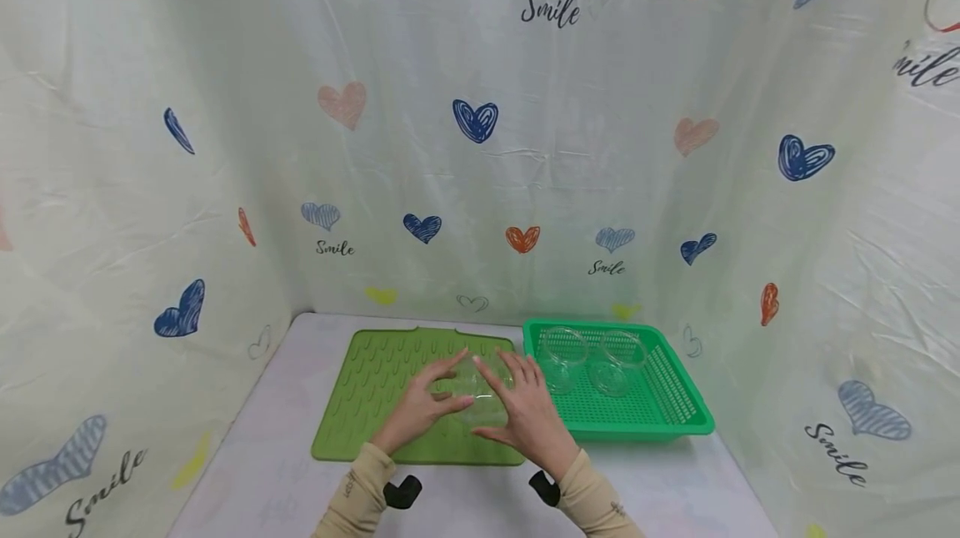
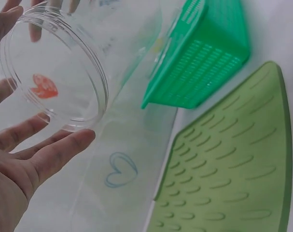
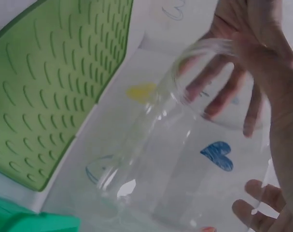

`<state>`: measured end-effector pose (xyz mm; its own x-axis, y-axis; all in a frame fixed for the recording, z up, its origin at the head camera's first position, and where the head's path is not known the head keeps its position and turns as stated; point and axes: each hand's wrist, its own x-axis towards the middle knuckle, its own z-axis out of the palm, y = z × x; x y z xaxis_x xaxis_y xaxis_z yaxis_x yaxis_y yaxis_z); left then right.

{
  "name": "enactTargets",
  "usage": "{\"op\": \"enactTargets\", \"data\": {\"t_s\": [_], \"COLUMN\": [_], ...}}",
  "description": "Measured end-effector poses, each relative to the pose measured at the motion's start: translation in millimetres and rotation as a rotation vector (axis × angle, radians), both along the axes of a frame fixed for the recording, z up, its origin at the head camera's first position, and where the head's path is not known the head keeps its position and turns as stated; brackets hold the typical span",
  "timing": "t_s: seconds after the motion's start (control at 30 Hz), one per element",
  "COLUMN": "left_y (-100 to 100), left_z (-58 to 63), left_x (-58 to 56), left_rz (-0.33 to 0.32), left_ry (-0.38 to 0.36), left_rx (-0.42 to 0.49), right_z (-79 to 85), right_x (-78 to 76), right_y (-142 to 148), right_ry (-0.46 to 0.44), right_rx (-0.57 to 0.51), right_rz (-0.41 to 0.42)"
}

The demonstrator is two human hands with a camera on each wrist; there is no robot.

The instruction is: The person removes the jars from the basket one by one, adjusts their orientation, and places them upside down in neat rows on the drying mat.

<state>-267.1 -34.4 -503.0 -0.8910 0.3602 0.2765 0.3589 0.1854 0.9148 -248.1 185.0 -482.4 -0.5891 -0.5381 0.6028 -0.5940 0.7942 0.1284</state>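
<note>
Above the green drying mat (image 1: 360, 413), a clear wide-mouthed jar (image 1: 482, 409) is held between both hands. My left hand (image 1: 422, 406) grips one side, its thumb and fingers spread round the wall. On the other side my right hand (image 1: 528, 411) holds the jar with thumb and fingers curved about it. Ridges circle the jar's open rim (image 2: 95, 72) in the left wrist view. From the right wrist, the transparent jar body (image 3: 170, 159) appears tilted, with fingers showing through its end. Whether the jar is glass or plastic I cannot tell.
A green perforated basket (image 1: 637, 435) stands to the right of the mat. Inside it are two more clear vessels, one on the left (image 1: 562, 363) and one on the right (image 1: 617, 371). A heart-patterned curtain (image 1: 480, 188) surrounds the white table (image 1: 262, 438) at the back and sides.
</note>
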Motion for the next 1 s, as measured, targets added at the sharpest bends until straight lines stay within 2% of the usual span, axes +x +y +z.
{"op": "enactTargets", "data": {"t_s": [0.23,0.33,0.43,0.5,0.6,0.7,0.77,0.87,1.0], "left_y": [-13.3,-17.8,-21.1,-22.1,-23.0,-23.3,-23.5,-23.6,-23.8], "left_z": [4.6,6.3,7.8,8.7,9.6,10.7,11.0,10.9,9.3], "left_x": [0.5,1.0,1.4,1.5,1.7,2.7,3.3,4.2,4.3], "left_rz": [0.021,0.022,0.028,0.033,0.038,0.035,0.034,0.036,0.034], "left_ry": [0.010,0.008,0.000,-0.005,-0.001,-0.008,-0.010,-0.014,-0.008], "left_rx": [0.034,0.040,0.026,0.015,-0.001,-0.001,-0.001,-0.006,-0.010], "right_z": [20.9,26.6,28.7,37.0,37.6,28.3,14.3,5.7,-5.2], "right_x": [0.4,0.9,1.2,6.5,5.4,-1.5,-9.2,-11.9,-14.6], "right_y": [17.7,24.2,28.1,26.7,28.0,30.8,34.8,35.6,34.4], "right_ry": [-0.116,-0.254,-0.414,-0.513,-0.611,-0.802,-0.976,-1.241,-1.461], "right_rx": [-0.223,-0.374,-0.557,-0.660,-0.743,-0.850,-0.943,-1.084,-1.161], "right_rz": [0.079,0.115,0.186,0.216,0.229,0.230,0.242,0.271,0.312]}}
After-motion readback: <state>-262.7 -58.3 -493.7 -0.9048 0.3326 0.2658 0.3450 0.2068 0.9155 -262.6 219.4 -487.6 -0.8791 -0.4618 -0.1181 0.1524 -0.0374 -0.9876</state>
